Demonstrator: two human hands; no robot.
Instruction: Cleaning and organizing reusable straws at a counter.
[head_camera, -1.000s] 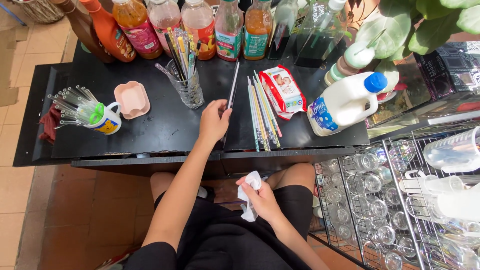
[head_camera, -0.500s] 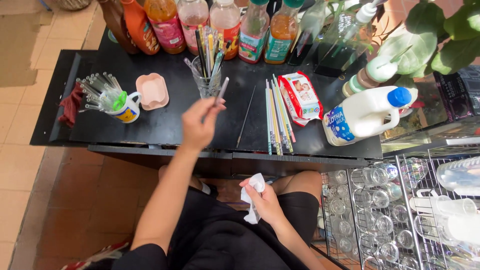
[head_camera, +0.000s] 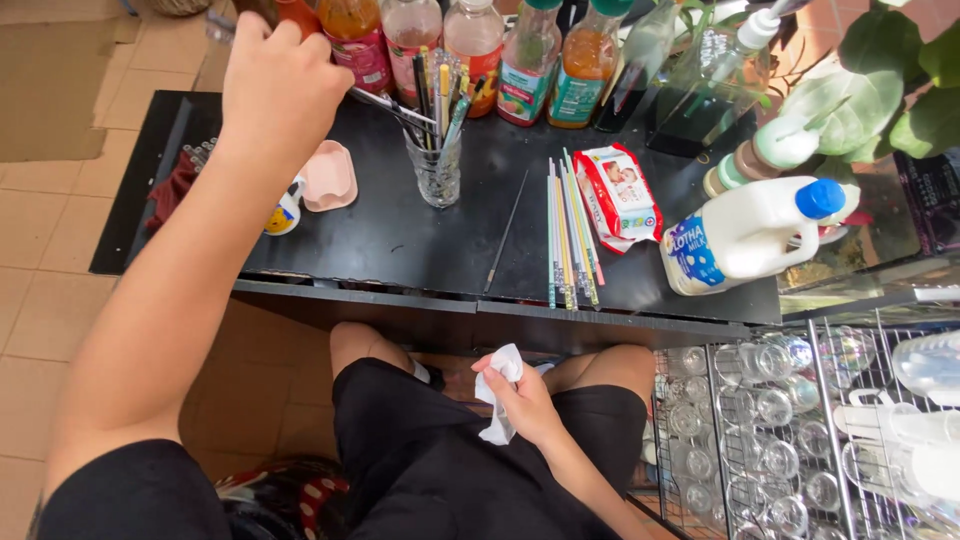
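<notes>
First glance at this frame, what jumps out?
The left hand, raised large at upper left, holds a thin metal straw over the glass of straws on the black table. Low in the middle, the right hand grips a white cloth over the lap. A row of coloured straws lies beside the white milk jug at right.

A red-and-white wipes packet (head_camera: 622, 192) lies beside the milk jug's blue label (head_camera: 689, 262) (bottle labels (head_camera: 576, 96) stand behind).
</notes>
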